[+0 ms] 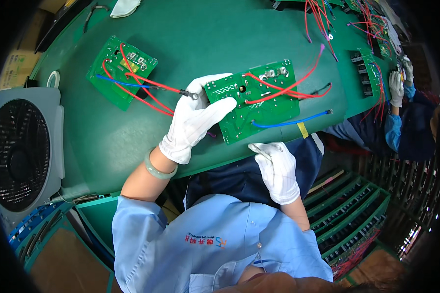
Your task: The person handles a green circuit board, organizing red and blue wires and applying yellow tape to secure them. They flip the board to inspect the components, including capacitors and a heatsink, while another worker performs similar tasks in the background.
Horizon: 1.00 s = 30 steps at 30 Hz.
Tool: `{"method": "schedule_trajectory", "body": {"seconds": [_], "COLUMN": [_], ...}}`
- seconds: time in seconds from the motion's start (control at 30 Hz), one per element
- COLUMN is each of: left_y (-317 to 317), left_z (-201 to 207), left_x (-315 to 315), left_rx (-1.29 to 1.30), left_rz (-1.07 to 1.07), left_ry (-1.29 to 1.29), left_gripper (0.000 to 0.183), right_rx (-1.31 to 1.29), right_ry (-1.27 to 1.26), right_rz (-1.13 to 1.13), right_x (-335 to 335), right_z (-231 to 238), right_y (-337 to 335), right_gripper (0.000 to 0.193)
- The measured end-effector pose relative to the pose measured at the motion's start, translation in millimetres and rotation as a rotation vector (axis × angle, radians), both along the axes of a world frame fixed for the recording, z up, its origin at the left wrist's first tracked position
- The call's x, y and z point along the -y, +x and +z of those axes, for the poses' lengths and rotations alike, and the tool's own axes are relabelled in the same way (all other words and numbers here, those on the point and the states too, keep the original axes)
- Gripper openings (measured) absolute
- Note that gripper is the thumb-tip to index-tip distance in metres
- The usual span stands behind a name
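Note:
My left hand [193, 119], in a white glove, grips the left edge of a green circuit board [266, 107], thumb on top. The board is tilted above the green table. Red wires [283, 93] and a blue wire [293, 120] rise from its face. My right hand [278, 171], gloved too, is closed below the board's lower edge, apart from it. It pinches a slim grey tool [260, 151], whose exact kind I cannot make out. A second circuit board [115, 85] with red and blue wires lies to the left; one red wire's ring terminal [194, 96] reaches my left hand.
A grey box fan [24, 146] stands at the left, with a tape roll [54, 79] behind it. More wired boards [366, 73] lie at the right, beside a co-worker's gloved hands [397, 88]. A green slotted rack [349, 210] stands lower right. A white cloth-like item [124, 8] lies at the far edge.

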<state>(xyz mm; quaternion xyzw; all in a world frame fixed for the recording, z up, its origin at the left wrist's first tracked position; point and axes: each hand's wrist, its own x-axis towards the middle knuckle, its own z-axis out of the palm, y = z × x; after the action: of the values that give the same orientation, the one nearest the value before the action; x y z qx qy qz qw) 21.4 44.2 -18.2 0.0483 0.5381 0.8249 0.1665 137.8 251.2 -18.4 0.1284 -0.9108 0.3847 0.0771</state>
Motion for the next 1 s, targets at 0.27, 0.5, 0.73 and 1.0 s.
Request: {"method": "schedule_trajectory", "body": {"seconds": [0.27, 0.5, 0.73, 1.0], "left_y": [5.7, 6.7, 7.5, 8.9], "left_z": [6.0, 7.2, 5.1, 3.3], "left_x": [-0.7, 0.0, -0.5, -0.9], "left_rx": [-0.012, -0.024, -0.046, -0.073], "left_rz": [-0.055, -0.061, -0.054, -0.059], "left_ry": [0.032, 0.025, 0.015, 0.021], "left_gripper": [0.046, 0.046, 0.046, 0.047], "right_rx": [-0.040, 0.021, -0.009, -0.067], "right_ry": [-0.095, -0.107, -0.088, -0.091], "right_rz": [-0.201, -0.177, -0.163, -0.154], "right_x": [13.1, 11.2, 11.2, 12.3], "right_z": [-0.4, -8.4, -10.5, -0.8], "right_y": [-0.6, 5.1, 4.1, -1.4], "right_gripper": [0.018, 0.019, 0.019, 0.019]}}
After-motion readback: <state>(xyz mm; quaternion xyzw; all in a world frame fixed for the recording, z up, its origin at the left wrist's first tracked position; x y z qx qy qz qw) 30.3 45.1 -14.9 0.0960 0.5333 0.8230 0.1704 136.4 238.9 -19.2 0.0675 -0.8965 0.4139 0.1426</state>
